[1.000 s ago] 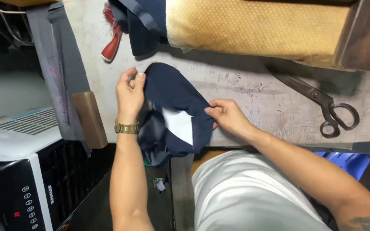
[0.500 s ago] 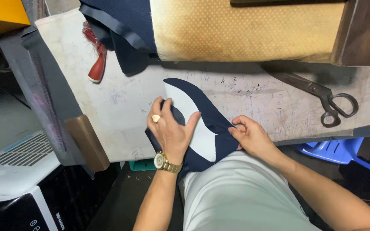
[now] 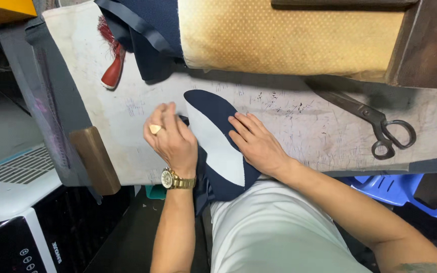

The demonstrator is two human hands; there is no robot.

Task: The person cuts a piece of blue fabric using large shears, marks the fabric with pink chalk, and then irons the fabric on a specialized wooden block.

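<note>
The left hand (image 3: 172, 139) rests knuckles-up on the left edge of a navy fabric piece (image 3: 218, 114), its fingers curled and loosely bunched, pressing the cloth rather than gripping it; a small pale chip of chalk sits at its fingers. The right hand (image 3: 256, 144) lies flat, fingers stretched and close together, on the right side of the same piece. The fabric, with a white lining panel (image 3: 218, 151), lies at the near edge of the counter (image 3: 304, 126), draping toward the person. Black scissors (image 3: 375, 124) lie well apart to the right.
</note>
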